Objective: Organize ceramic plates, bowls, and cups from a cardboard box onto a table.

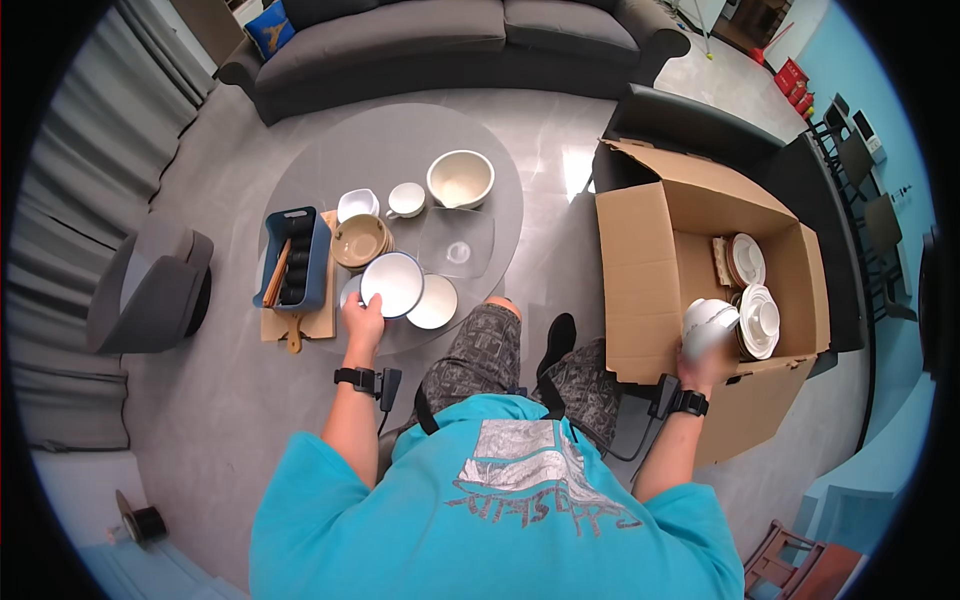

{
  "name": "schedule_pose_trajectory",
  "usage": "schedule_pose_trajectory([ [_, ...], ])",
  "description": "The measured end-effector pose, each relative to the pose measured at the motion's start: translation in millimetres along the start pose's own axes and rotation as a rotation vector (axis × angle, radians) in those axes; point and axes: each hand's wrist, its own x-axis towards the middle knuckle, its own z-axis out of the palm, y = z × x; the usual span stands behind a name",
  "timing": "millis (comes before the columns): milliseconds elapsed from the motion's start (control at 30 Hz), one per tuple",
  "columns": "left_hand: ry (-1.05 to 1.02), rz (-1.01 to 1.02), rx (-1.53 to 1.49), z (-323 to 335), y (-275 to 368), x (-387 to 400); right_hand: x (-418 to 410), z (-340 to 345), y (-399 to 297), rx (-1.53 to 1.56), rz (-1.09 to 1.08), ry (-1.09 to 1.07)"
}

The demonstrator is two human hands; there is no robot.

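Note:
My left hand [364,322] grips a white bowl with a blue rim [391,285] above the near left part of the round table. Under and beside it are another blue-rimmed dish and a white plate [433,302]. My right hand [705,367], partly blurred, holds a white bowl or cup [706,322] at the near side of an open cardboard box [637,277]. Inside the box lie stacked white plates with a cup on top [763,318] and another stack of dishes [748,259]. Brown bowls [358,241] are stacked just beyond my left hand.
On the round table [337,142] stand white square bowls [357,204], a white cup [406,200], a large spouted bowl [460,178], a clear container [457,244] and a blue bin [318,262] on a wooden board [330,326]. A grey sofa [390,34] stands beyond.

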Motion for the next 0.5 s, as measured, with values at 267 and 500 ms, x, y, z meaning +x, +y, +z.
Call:
schedule_pose_trajectory([
  [267, -0.038, -0.115, 0.308, 19.2, -30.4, 1.7, -0.4, 0.7, 2.4, -0.058, -0.051, -0.033],
  [500, -0.058, -0.184, 0.382, 35.8, -17.9, -6.2, -3.2, -5.0, 1.0, -0.015, -0.026, -0.016],
])
